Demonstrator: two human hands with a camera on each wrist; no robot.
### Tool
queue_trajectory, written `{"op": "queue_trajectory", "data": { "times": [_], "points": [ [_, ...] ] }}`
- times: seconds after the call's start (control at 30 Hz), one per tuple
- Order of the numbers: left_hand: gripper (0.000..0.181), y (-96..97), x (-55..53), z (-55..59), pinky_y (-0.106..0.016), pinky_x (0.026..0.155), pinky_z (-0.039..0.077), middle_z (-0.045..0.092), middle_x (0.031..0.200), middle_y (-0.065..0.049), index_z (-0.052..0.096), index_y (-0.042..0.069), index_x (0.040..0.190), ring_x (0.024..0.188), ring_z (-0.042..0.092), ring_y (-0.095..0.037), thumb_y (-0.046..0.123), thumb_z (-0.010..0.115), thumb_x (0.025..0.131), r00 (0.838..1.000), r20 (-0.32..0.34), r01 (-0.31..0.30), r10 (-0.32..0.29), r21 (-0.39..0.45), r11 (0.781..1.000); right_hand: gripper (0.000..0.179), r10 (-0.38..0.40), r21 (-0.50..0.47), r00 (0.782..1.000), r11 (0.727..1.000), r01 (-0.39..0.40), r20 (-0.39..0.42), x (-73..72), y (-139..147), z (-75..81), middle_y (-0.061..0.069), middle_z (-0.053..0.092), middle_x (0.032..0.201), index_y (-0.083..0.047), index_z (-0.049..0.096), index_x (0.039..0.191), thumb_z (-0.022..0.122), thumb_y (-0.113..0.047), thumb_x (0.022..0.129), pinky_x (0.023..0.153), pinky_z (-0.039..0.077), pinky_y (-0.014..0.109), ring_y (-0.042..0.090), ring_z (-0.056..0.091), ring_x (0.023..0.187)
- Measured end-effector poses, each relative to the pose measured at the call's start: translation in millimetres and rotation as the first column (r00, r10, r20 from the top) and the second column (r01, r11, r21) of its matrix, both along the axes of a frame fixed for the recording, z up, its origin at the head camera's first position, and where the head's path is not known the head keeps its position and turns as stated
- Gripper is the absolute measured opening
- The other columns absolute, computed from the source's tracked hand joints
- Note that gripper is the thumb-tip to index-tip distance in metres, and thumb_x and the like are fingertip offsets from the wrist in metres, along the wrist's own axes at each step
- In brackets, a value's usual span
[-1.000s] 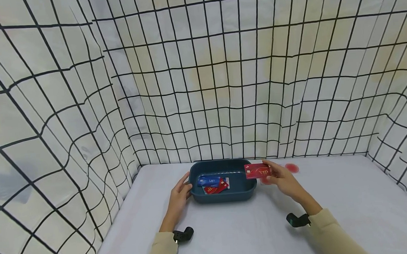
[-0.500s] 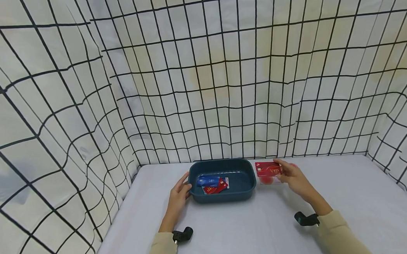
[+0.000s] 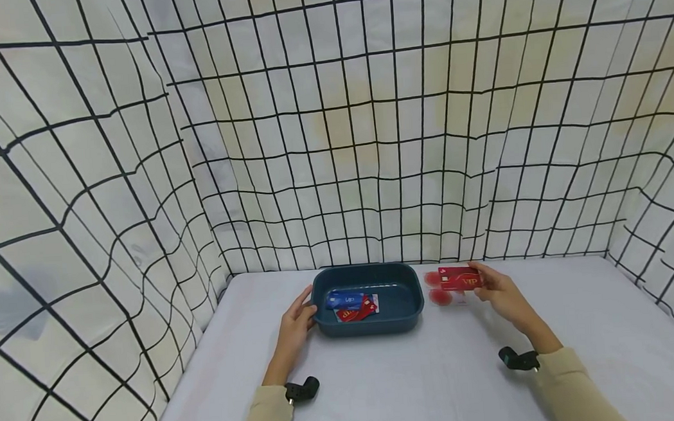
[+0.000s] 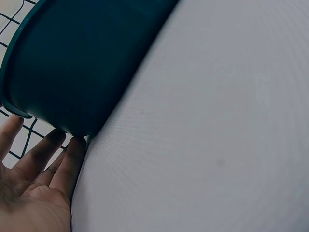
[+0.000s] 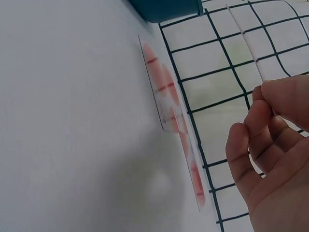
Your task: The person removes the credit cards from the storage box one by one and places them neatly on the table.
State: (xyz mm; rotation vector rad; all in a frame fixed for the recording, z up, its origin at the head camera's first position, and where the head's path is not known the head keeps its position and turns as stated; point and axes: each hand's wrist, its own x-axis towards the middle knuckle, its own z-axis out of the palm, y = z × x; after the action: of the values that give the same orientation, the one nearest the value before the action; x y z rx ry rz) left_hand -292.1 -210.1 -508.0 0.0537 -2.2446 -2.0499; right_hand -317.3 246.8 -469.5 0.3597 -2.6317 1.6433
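Observation:
A dark teal bin (image 3: 402,324) stands toward the back of the table, with a blue card (image 3: 344,299) and red cards (image 3: 356,312) lying in its left part. At the bin's left side, my left hand (image 3: 293,332) touches the wall with extended fingertips, seen also in the left wrist view against the bin (image 4: 72,63). My right hand (image 3: 503,294) pinches a red VIP card (image 3: 459,278) at its right end, to the right of the bin. In the right wrist view that card appears edge-on as a thin line above my hand (image 5: 275,145).
Beneath the held card lie pale cards with red round marks (image 3: 439,296), partly hidden by it; the right wrist view shows them at a slant (image 5: 164,82). White sheets with a black grid (image 3: 333,140) rise behind and beside the white table (image 3: 394,381).
My right hand has moved to the right with the red VIP card, from over the bin's right rim to above the red-marked cards. The left hand has stayed at the bin.

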Motion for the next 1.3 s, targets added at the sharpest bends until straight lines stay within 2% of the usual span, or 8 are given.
{"op": "queue_trajectory", "data": {
  "times": [0.13,0.23,0.37,0.5,0.87,1.13,1.3],
  "points": [
    [0.049,-0.4,0.5,0.7,-0.042,0.108,0.052,0.053,0.152,-0.018,0.047,0.027,0.154,0.134,0.059,-0.033,0.019,0.052,0.106,1.0,-0.001,-0.006,0.006,-0.005,1.0,0.062,-0.006,0.014,1.0,1.0,0.006,-0.006,-0.6,2,-0.9,0.028,0.047,0.142,-0.006,0.033,0.159,0.053,-0.001,0.101,0.081,0.056,0.03,0.034,0.051,0.114],
    [0.049,-0.9,0.8,1.1,-0.042,0.108,0.053,0.053,0.152,-0.019,0.047,0.026,0.154,0.135,0.058,-0.033,0.019,0.052,0.106,1.0,-0.004,-0.005,0.005,-0.005,1.0,0.062,-0.015,0.034,1.0,0.999,0.015,-0.018,-2.2,4,-2.5,0.028,0.049,0.131,-0.005,0.033,0.159,0.053,0.001,0.101,0.077,0.053,0.031,0.03,0.052,0.107],
    [0.05,-0.7,0.8,0.6,-0.042,0.107,0.053,0.053,0.152,-0.019,0.047,0.025,0.155,0.135,0.058,-0.034,0.019,0.052,0.106,1.0,-0.002,-0.009,0.009,-0.008,1.0,0.061,-0.032,0.068,0.999,0.997,0.034,-0.021,-4.6,9,-6.1,0.022,0.051,0.112,-0.003,0.033,0.158,0.051,0.003,0.1,0.071,0.05,0.031,0.022,0.052,0.089],
    [0.05,0.0,1.4,0.2,-0.041,0.107,0.053,0.054,0.152,-0.02,0.047,0.024,0.155,0.135,0.058,-0.034,0.018,0.052,0.106,1.0,-0.001,-0.009,0.009,-0.014,1.0,0.062,-0.04,0.088,0.999,0.995,0.04,-0.009,-5.7,17,-10.6,0.023,0.053,0.111,-0.002,0.031,0.158,0.05,0.004,0.099,0.068,0.051,0.028,0.019,0.053,0.085],
    [0.05,0.9,0.2,-0.9,-0.034,0.102,0.056,0.054,0.151,-0.02,0.047,0.023,0.155,0.133,0.059,-0.033,0.018,0.053,0.105,1.0,-0.003,-0.01,0.01,-0.008,1.0,0.063,-0.062,0.147,0.998,0.987,0.061,0.008,-3.4,30,-14.8,0.026,0.056,0.112,0.003,0.03,0.156,0.052,0.004,0.097,0.066,0.051,0.026,0.021,0.055,0.085],
    [0.049,0.5,0.2,0.2,-0.04,0.107,0.053,0.055,0.152,-0.017,0.049,0.028,0.153,0.134,0.06,-0.031,0.02,0.053,0.105,1.0,0.01,-0.012,0.012,0.006,1.0,0.063,-0.083,0.185,0.996,0.98,0.075,0.039,-2.6,38,-16.4,0.026,0.053,0.111,0.005,0.03,0.155,0.051,0.004,0.095,0.062,0.048,0.027,0.021,0.053,0.083],
    [0.05,-0.1,0.3,-0.7,-0.04,0.109,0.052,0.052,0.153,-0.019,0.047,0.026,0.154,0.136,0.057,-0.032,0.02,0.053,0.105,1.0,0.002,0.001,-0.001,0.008,1.0,0.062,-0.115,0.241,0.992,0.966,0.099,0.052,-4.1,44,-17.9,0.025,0.054,0.108,0.005,0.032,0.154,0.05,0.001,0.095,0.065,0.047,0.028,0.022,0.053,0.083]
  ]
}}
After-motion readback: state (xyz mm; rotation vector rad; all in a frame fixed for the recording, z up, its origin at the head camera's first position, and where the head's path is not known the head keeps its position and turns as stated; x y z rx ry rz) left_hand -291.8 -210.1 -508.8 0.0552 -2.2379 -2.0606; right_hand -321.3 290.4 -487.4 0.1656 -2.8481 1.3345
